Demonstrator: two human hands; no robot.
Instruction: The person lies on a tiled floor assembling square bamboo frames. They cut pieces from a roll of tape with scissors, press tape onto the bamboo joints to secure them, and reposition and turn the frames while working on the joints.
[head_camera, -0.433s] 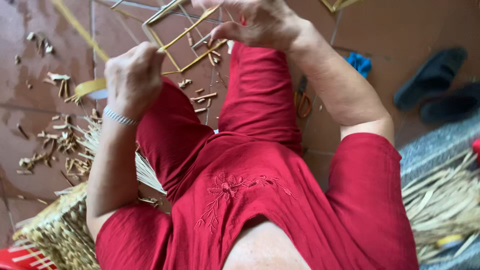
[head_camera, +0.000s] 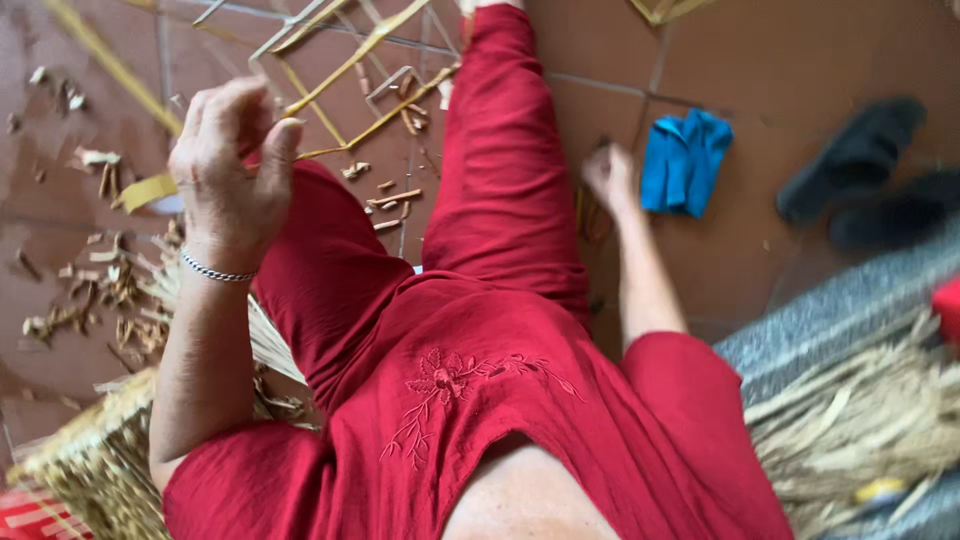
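A weaving step appears to be in hand: a thin yellow strip (head_camera: 330, 72) is pinched between thumb and fingers of the left hand (head_camera: 232, 160), raised above the red-clothed knee. The strip is flat, pale, and is stretched toward the floor (head_camera: 790, 50). The right hand (head_camera: 608, 176) is lowered beside the leg near a blue cloth (head_camera: 686, 160), seemingly curled; its hold cannot be told. Steady tension is probably called for next.

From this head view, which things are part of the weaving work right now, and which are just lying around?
In the work:
- left hand, grip closed on a yellow strip
- woven strip frame on the floor
- right hand, down at the floor beside the leg; what it holds is blurred

Lying about:
- blue cloth
- dark sandals
- strip offcuts
- straw bundle
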